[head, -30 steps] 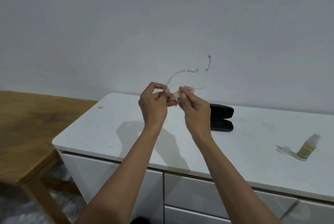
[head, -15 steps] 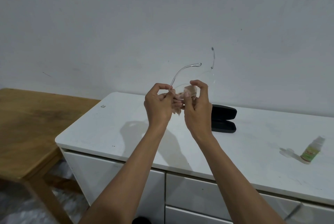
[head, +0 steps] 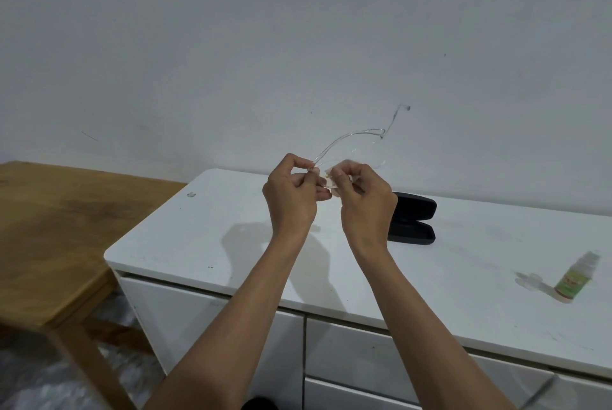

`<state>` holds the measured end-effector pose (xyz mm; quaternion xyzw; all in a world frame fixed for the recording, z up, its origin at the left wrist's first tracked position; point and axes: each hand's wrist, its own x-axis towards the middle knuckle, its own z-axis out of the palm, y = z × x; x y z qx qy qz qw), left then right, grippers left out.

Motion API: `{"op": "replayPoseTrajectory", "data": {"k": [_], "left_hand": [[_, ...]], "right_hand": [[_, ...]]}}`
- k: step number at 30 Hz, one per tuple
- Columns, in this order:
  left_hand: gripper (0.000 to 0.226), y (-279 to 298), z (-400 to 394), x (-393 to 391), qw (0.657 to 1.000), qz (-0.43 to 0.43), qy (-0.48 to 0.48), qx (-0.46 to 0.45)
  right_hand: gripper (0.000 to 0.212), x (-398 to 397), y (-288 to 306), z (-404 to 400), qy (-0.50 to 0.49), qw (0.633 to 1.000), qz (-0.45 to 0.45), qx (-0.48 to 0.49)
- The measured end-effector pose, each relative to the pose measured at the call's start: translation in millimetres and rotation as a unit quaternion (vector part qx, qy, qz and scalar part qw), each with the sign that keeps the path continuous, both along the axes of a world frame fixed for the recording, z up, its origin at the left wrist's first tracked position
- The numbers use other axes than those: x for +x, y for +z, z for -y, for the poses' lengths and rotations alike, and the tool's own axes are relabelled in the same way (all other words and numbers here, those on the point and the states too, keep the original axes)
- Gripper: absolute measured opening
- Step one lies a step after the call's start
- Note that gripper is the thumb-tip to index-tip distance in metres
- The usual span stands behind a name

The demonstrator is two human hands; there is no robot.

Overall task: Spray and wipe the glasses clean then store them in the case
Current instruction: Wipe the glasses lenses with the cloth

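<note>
I hold clear-framed glasses (head: 351, 138) up in the air above the white cabinet top (head: 205, 237). My left hand (head: 291, 197) pinches the frame near one lens. My right hand (head: 364, 204) pinches a small pale cloth (head: 332, 179) against that lens. Both temple arms stick up and away toward the wall. The black glasses case (head: 414, 221) lies open on the cabinet top behind my right hand, partly hidden by it. A small spray bottle (head: 576, 279) with a green label stands at the right.
A wooden table (head: 49, 231) stands lower at the left, close to the cabinet. White drawers (head: 364, 360) front the cabinet below my arms. A plain wall rises right behind it.
The glasses have tilted, their temple arms swinging further right and lower. My right fingers have shifted on the cloth at the lens. Both hands stay at about the same height.
</note>
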<state>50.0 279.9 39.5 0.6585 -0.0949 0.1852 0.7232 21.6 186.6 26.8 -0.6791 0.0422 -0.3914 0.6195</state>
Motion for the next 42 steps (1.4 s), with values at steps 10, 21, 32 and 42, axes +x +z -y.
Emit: {"op": "replayPoseTrajectory", "data": {"k": [10, 21, 32, 42], "left_hand": [[0.005, -2, 0, -2, 0.999, 0.008, -0.026, -0.018], [0.006, -1, -1, 2, 0.999, 0.018, 0.025, -0.032], [0.009, 7, 4, 12, 0.998, 0.021, 0.062, -0.016], [0.01, 7, 6, 10, 0.997, 0.049, 0.043, -0.035]], "right_hand": [[0.029, 3, 1, 5, -0.001, 0.998, -0.029, -0.051], [0.019, 1, -2, 8, 0.001, 0.998, -0.014, -0.063], [0.032, 1, 5, 6, -0.04, 0.986, -0.023, -0.163], [0.026, 9, 13, 8, -0.043, 0.997, 0.004, -0.064]]}}
